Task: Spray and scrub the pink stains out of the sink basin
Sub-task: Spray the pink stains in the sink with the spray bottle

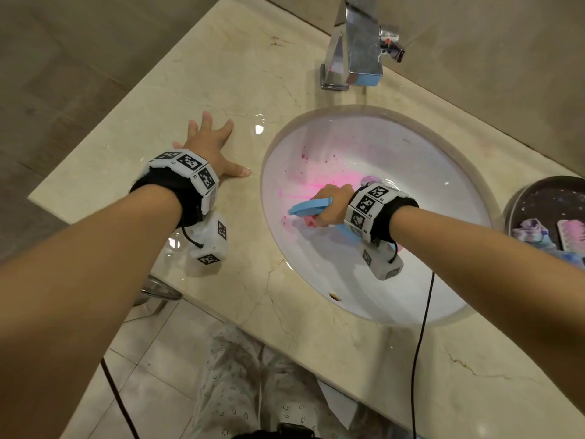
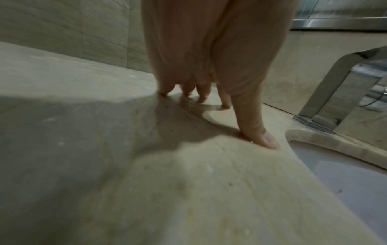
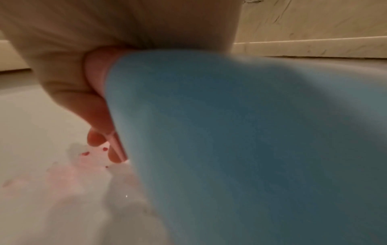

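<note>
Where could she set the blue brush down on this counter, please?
Bare marble lies between the left hand and the faucet, and along the near edge below the sink. The right is crowded by the dark tray.

My left hand [image 1: 209, 144] lies on a polished, veined marble countertop [image 1: 190, 90], wet and glossy near the rim. The sink basin [image 1: 427, 191] is smooth white glazed ceramic. The faucet [image 1: 357, 49] is mirror-bright chrome. The blue scrubber [image 1: 311, 205] looks matt plastic.
</note>
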The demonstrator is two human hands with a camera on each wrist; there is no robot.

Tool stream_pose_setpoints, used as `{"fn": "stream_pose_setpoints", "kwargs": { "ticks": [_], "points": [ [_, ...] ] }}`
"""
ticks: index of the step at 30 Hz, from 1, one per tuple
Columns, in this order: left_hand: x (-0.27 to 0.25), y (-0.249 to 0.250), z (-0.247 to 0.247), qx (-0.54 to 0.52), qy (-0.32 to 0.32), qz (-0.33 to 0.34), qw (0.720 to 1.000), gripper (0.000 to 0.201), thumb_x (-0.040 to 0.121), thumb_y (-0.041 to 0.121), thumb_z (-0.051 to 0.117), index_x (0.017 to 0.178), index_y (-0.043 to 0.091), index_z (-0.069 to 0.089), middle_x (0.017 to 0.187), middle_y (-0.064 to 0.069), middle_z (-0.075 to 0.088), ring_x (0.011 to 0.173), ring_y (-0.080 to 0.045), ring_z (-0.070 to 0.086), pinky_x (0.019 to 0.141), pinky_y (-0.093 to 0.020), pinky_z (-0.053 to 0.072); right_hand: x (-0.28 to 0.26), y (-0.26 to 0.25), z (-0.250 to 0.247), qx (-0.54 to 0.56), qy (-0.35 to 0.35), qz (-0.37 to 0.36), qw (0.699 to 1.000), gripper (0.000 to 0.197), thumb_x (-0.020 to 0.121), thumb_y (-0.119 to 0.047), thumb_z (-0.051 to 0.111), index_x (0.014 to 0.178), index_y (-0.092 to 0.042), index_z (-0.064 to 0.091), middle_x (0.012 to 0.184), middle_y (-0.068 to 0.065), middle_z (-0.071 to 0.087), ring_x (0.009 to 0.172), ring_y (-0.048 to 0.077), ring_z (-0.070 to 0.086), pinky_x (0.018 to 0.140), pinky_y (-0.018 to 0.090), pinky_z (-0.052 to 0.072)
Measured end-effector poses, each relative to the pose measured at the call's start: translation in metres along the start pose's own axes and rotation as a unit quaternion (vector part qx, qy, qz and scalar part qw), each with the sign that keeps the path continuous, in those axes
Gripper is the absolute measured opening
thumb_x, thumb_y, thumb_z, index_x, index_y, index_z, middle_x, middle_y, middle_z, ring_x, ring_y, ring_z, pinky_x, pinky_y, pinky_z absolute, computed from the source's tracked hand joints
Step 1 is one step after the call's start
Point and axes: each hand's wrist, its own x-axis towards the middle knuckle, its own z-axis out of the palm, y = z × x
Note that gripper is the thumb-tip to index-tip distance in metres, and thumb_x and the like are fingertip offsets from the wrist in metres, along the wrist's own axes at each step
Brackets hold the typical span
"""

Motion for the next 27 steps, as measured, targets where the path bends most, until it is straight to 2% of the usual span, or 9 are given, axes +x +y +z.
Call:
{"fn": "stream_pose_setpoints", "kwargs": {
  "ticks": [3,7,12,17,20,22,25,27],
  "points": [
    [-0.001,0.000,0.000,-0.005,-0.001,0.001,1.000,0.103,0.073,0.042,0.076,0.150,0.032,0.009,0.157,-0.002,-0.014,0.144,-0.029,-0.012,0.112,-0.060,0.003,0.005,-0.003,-0.001,-0.030,-0.010,0.011,0.999,0.034,0.083,-0.033,0.062,0.055,-0.028,0.043,0.062,-0.010,0.044,0.065,0.017,0.046,0.078,0.029,0.031],
    [-0.001,0.000,-0.001,-0.005,-0.003,0.002,1.000,0.103,0.073,0.041,0.075,0.150,0.032,0.008,0.157,-0.002,-0.014,0.144,-0.029,-0.013,0.112,-0.061,0.002,0.012,-0.007,0.001,-0.076,-0.004,0.019,0.997,0.031,0.084,-0.032,0.056,0.059,-0.025,0.039,0.067,-0.005,0.042,0.076,0.021,0.045,0.078,0.030,0.024],
    [-0.003,0.001,0.000,-0.017,0.000,0.001,1.000,0.102,0.073,0.040,0.076,0.150,0.034,0.010,0.157,-0.001,-0.015,0.144,-0.027,-0.014,0.113,-0.059,0.000,0.020,-0.007,0.002,-0.050,-0.011,0.049,0.997,0.031,0.081,-0.044,0.056,0.060,-0.029,0.039,0.088,0.000,0.048,0.087,0.027,0.049,0.081,0.034,0.032],
    [-0.002,-0.001,-0.001,-0.028,0.004,0.002,1.000,0.102,0.072,0.040,0.077,0.150,0.034,0.011,0.157,0.000,-0.014,0.144,-0.026,-0.014,0.112,-0.058,-0.002,0.027,-0.005,-0.003,-0.036,-0.001,0.076,0.996,0.027,0.079,-0.040,0.052,0.062,-0.025,0.038,0.077,-0.002,0.043,0.088,0.027,0.047,0.078,0.035,0.031],
    [-0.001,-0.002,-0.001,-0.029,0.003,0.002,1.000,0.102,0.072,0.040,0.077,0.150,0.034,0.011,0.157,0.000,-0.014,0.144,-0.026,-0.015,0.112,-0.059,-0.002,0.027,-0.002,-0.010,-0.018,0.014,0.084,0.996,0.019,0.082,-0.038,0.049,0.070,-0.025,0.042,0.087,0.000,0.046,0.095,0.027,0.050,0.078,0.035,0.026],
    [-0.001,-0.002,0.000,-0.029,0.004,0.001,1.000,0.102,0.071,0.040,0.077,0.150,0.034,0.011,0.157,0.000,-0.014,0.144,-0.025,-0.014,0.112,-0.059,-0.002,0.025,-0.003,-0.014,-0.002,0.024,0.077,0.997,0.014,0.084,-0.041,0.050,0.080,-0.028,0.046,0.095,0.002,0.049,0.093,0.026,0.050,0.079,0.034,0.027],
    [-0.001,-0.002,0.001,-0.033,0.007,0.004,0.999,0.103,0.071,0.041,0.077,0.149,0.035,0.012,0.157,0.000,-0.014,0.144,-0.025,-0.015,0.112,-0.058,-0.003,0.026,-0.004,-0.017,0.013,0.037,0.074,0.997,0.016,0.084,-0.040,0.051,0.075,-0.027,0.046,0.095,0.003,0.048,0.089,0.025,0.050,0.078,0.033,0.030],
    [-0.001,-0.002,0.001,-0.034,0.005,0.004,0.999,0.103,0.071,0.041,0.077,0.149,0.035,0.011,0.157,0.000,-0.014,0.144,-0.025,-0.015,0.111,-0.058,-0.003,0.028,-0.007,-0.018,0.014,0.037,0.087,0.995,0.010,0.084,-0.038,0.051,0.084,-0.028,0.052,0.097,0.003,0.044,0.091,0.027,0.049,0.083,0.035,0.032]
  ]
}}
